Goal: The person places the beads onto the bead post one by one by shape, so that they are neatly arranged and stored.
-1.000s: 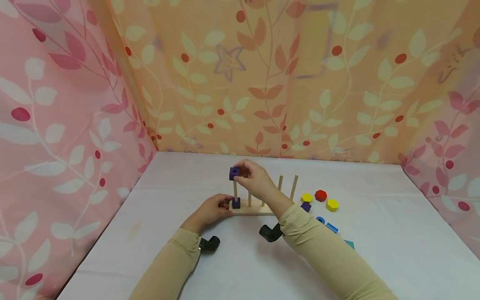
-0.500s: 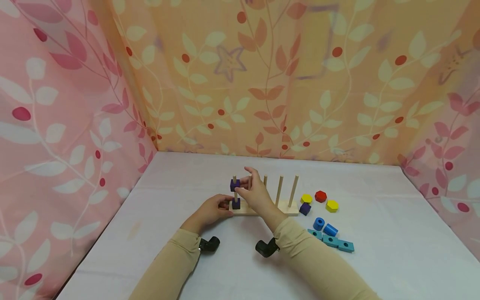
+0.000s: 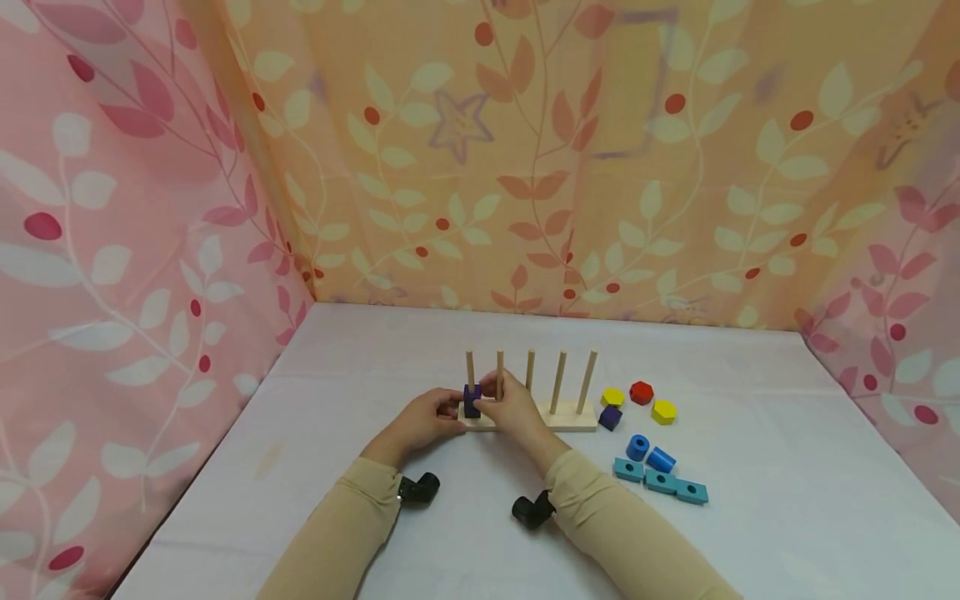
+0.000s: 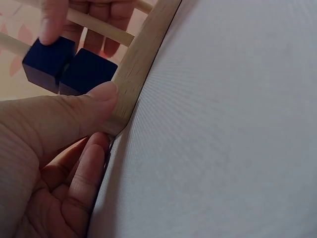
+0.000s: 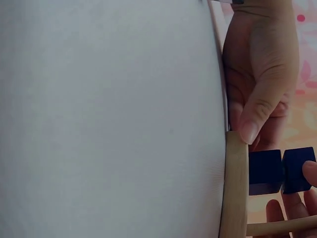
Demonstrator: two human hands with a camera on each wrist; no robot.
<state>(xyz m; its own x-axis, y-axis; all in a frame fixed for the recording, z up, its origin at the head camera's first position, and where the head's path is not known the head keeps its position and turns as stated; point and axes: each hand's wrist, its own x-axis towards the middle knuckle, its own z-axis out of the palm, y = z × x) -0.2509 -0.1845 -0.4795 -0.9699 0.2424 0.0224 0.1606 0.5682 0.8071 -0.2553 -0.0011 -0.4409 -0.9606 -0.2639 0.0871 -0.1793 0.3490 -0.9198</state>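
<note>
A wooden peg stand (image 3: 570, 418) with several upright pegs rests on the table. Two purple square blocks are threaded on its leftmost peg: the lower block (image 4: 86, 74) sits at the base, and the upper block (image 4: 42, 67) is just above it, a narrow gap between them in the left wrist view. My right hand (image 3: 517, 410) pinches the upper block between thumb and fingers, some fingers hidden behind the pegs. At the stand's left end, my left hand (image 3: 415, 422) grips the base, thumb on its edge. The other pegs are bare.
Right of the stand lie a third purple block (image 3: 611, 417), two yellow hexagons (image 3: 663, 412), a red piece (image 3: 641, 392), two blue cylinders (image 3: 662, 459) and several teal blocks (image 3: 661, 481). Patterned curtains (image 3: 525, 167) border the white table (image 3: 787, 467).
My right hand has brought the upper purple block from the top of the leftmost peg down to just above the lower one. The left hand has stayed on the stand's end.
</note>
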